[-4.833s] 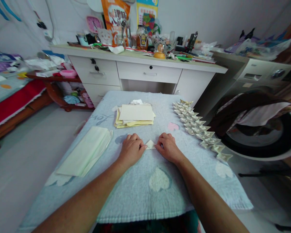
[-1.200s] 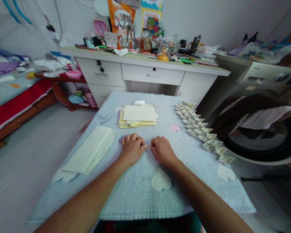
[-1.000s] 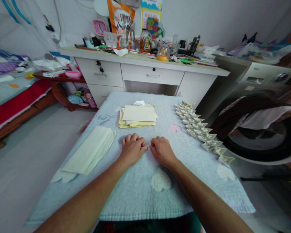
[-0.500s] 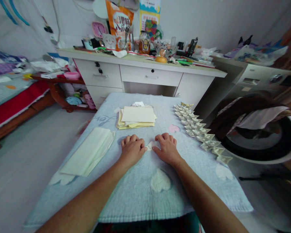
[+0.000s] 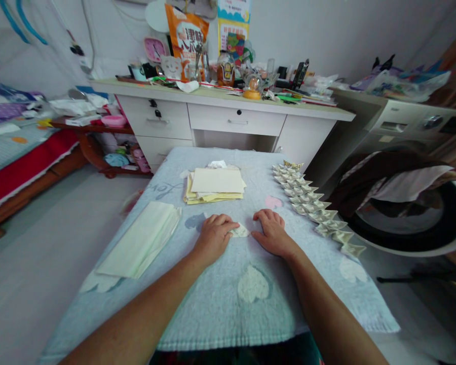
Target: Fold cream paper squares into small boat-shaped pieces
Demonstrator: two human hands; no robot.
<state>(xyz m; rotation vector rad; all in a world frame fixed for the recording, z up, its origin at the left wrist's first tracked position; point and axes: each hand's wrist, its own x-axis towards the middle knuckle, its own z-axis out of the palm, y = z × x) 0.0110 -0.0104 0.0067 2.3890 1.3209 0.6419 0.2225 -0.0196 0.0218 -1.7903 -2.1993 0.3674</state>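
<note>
A small folded piece of pale paper (image 5: 240,231) lies on the cloth-covered table between my hands. My left hand (image 5: 215,234) has its thumb and forefinger closed on the paper's left end, hiding that part. To the right, my right hand (image 5: 271,230) rests with fingers loosely bent and thumb apart from them, the thumb tip close by the paper's right point. Whether that thumb touches the paper I cannot tell. Several folded paper pieces with pointed ends (image 5: 307,203) stand in a row on the right side of the table.
Beyond my hands sits a stack of cream and yellow paper sheets (image 5: 216,181). Long pale-green sheets (image 5: 140,241) lie on the left. A blue patterned cloth (image 5: 197,319) covers the table. Behind stands a cluttered white desk (image 5: 237,114); a washing machine (image 5: 387,126) is at right.
My right hand has shifted right, away from my left hand. More of the folded paper shows between them. My left hand has moved slightly right and flattened over the paper's left end.
</note>
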